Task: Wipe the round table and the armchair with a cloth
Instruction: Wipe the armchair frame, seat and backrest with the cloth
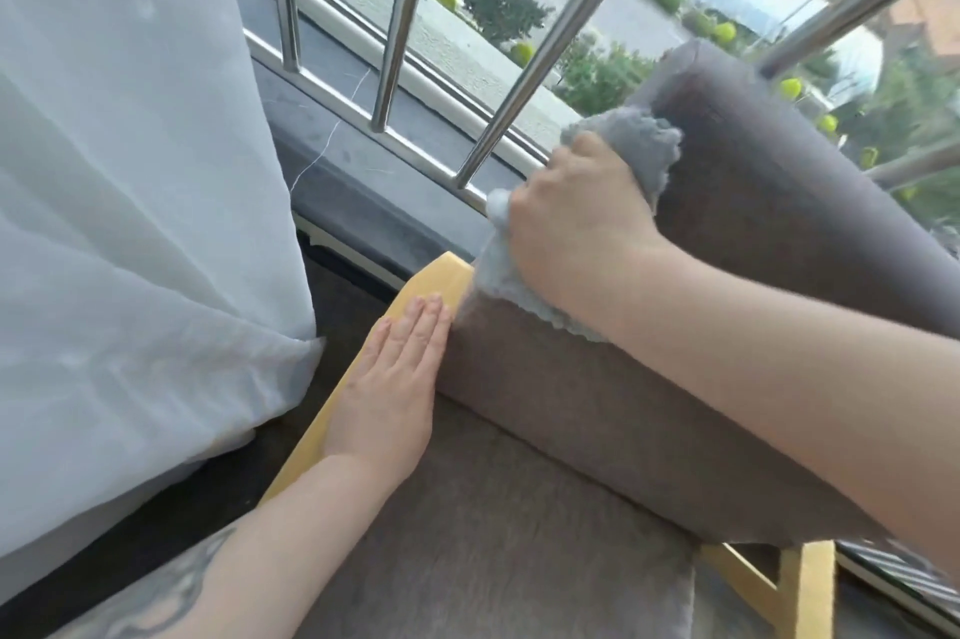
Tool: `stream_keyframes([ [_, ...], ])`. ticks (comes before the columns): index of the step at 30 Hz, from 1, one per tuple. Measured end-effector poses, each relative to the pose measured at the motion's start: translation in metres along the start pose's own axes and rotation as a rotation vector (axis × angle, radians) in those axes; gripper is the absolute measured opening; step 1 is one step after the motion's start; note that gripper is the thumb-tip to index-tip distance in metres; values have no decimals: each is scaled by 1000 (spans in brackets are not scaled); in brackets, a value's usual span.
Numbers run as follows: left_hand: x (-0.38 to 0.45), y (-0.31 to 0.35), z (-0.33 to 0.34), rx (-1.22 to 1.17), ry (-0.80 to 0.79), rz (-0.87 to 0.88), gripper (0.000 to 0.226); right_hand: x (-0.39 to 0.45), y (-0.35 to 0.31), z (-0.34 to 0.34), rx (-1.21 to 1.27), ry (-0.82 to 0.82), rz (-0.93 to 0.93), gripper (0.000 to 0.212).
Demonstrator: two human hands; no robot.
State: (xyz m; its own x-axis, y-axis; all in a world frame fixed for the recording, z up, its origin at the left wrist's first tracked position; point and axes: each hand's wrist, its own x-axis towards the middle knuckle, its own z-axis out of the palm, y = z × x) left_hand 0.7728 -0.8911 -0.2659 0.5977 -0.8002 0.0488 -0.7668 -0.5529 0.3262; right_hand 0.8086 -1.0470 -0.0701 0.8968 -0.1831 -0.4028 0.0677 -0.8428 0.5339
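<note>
A grey-brown upholstered armchair (pixel 597 409) with a yellow wooden frame fills the lower right. My right hand (pixel 566 227) is shut on a grey-blue cloth (pixel 641 147), pressing it against the upper left side of the chair's back cushion. Part of the cloth hangs below the hand. My left hand (pixel 395 378) lies flat, fingers together, on the yellow wooden armrest (pixel 441 279), beside the cushion edge. The round table is not in view.
A sheer white curtain (pixel 135 201) hangs at the left, close to the armrest. Steel railing bars (pixel 395 40) and a window stand right behind the chair above a dark sill (pixel 353 181). Another yellow frame piece (pixel 815 591) shows at the lower right.
</note>
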Motion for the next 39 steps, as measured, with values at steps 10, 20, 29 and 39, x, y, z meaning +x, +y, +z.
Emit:
stream_keyframes([
  [10,1,-1,-3,-28,-25,0,70,11,-49,21,91,-132,-13,7],
  [20,0,-1,0,-16,21,23,61,21,-73,52,-113,-18,17,61],
  [29,-1,1,-1,8,2,7,65,-18,-37,67,-42,212,219,35],
  [39,0,3,-8,19,-50,-17,75,-31,8,41,23,426,435,32],
])
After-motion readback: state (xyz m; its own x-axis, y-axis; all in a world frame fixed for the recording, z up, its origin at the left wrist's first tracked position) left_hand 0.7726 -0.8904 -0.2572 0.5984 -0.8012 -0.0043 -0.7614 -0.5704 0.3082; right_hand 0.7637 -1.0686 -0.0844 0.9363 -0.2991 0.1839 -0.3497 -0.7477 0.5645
